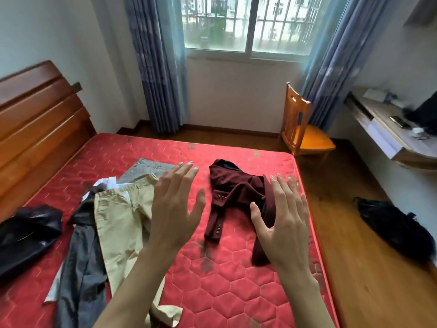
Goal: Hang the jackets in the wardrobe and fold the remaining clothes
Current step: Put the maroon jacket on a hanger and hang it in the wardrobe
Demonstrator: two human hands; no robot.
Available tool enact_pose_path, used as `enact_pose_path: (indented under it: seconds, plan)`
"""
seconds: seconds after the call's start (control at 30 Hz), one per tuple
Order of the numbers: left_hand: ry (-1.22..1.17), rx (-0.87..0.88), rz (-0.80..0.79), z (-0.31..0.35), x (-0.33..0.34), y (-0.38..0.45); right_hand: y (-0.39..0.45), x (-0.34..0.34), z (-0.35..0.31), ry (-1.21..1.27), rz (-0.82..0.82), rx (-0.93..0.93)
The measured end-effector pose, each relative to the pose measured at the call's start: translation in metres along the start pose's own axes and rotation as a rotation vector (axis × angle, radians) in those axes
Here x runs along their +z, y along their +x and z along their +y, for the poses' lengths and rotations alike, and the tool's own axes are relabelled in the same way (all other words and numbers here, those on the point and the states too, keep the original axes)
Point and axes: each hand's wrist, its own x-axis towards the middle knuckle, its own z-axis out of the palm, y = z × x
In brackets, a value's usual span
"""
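a red quilted mattress [212,292] lies on a bed with a wooden headboard [35,114] at the left. beyond it a barred window [246,22] sits between blue curtains [153,67]. a wooden chair [302,129] stands on the wood floor [354,268] near the right curtain. a worktop [387,129] along the right wall carries small items, too blurred to tell.

I see both hands flat-fingered mid-frame, left hand [176,204] and right hand [282,217], raised above the maroon jacket [233,185] crumpled on the red bed [212,292], beige trousers [123,223] lower left.
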Motion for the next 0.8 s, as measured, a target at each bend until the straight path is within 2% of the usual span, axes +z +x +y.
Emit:
enact_pose_path:
  seconds: [0.23, 0.4, 0.8]
  plan:
    - [-0.052, -0.016, -0.102, -0.004, 0.088, 0.025, 0.023, 0.039, 0.063, -0.051, -0.063, 0.071]
    - [-0.147, -0.012, -0.155, -0.021, 0.18, 0.03, 0.028, 0.083, 0.119, -0.125, -0.096, 0.1]
    - [-0.211, 0.042, -0.325, -0.075, 0.41, -0.024, -0.021, 0.255, 0.293, -0.216, -0.151, 0.335]
